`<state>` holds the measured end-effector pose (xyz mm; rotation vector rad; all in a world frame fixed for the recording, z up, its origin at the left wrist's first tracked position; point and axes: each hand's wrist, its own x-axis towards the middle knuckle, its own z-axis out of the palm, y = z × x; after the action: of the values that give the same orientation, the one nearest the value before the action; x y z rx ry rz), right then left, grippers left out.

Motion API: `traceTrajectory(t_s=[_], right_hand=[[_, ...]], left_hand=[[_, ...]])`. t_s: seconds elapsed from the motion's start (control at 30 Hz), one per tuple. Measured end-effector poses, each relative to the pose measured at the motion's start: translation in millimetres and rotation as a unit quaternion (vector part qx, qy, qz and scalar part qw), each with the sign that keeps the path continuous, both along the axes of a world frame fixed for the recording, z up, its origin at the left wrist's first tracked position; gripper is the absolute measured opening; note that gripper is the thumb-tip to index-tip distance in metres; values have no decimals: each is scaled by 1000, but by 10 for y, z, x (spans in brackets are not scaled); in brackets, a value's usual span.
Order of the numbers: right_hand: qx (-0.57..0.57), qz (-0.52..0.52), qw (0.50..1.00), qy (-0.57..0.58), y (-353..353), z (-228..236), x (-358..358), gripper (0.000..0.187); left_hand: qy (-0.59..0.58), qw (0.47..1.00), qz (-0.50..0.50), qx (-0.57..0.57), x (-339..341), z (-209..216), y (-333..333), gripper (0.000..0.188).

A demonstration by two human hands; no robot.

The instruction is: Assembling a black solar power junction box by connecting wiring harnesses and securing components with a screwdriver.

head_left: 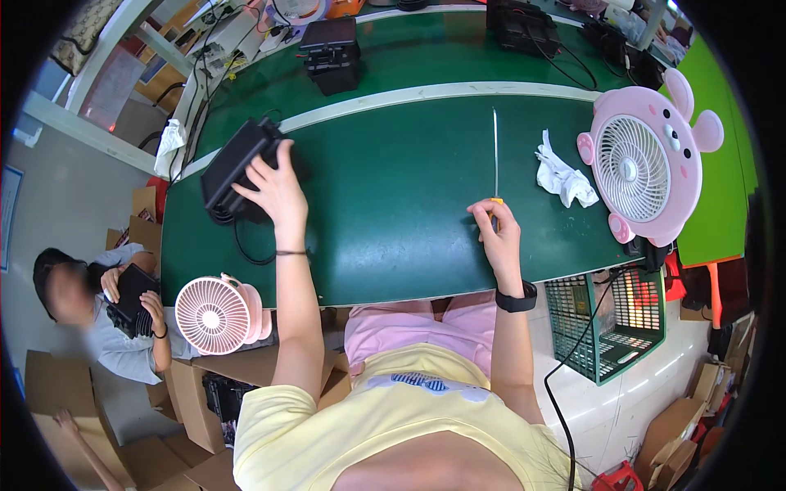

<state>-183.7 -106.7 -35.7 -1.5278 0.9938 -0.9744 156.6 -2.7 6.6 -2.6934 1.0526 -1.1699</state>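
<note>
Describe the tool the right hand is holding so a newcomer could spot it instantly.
Start at the green table and find the pink animal-faced fan at its right end. Left of the crumpled white cloth lies a long screwdriver, its thin metal shaft pointing away from the right hand, the only straight silver rod there.

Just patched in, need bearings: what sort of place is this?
Probably a small assembly or repair workshop: a green workbench, black devices on it with cables, a long screwdriver, and cardboard boxes on the floor.
</note>
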Motion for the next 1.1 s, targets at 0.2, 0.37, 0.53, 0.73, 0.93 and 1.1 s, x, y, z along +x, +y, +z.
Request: traceTrajectory(t_s=[0.2,0.37,0.53,0.73,0.93,1.1], right_hand=[[-76,-47,995,46,-15,-85,63,19],[-89,-52,994,39,-39,-147,35,20],[-107,-43,992,45,-51,-84,133,20],[-87,-43,994,43,-45,-101,55,23],[-97,-39,993,48,6,-74,66,26],[-80,-42,995,49,-16,-84,43,27]], left_hand=[[358,837,-344,-231,-401,695,-99,21],[435,103,-813,-372,-1563,1552,396,43],[-168,409,-660,-608,-2093,1997,616,32],[-95,424,-665,-607,-2097,1811,588,32],[-44,430,-680,-592,-2064,1762,592,32],[2,432,-692,-579,-2026,1707,544,32]])
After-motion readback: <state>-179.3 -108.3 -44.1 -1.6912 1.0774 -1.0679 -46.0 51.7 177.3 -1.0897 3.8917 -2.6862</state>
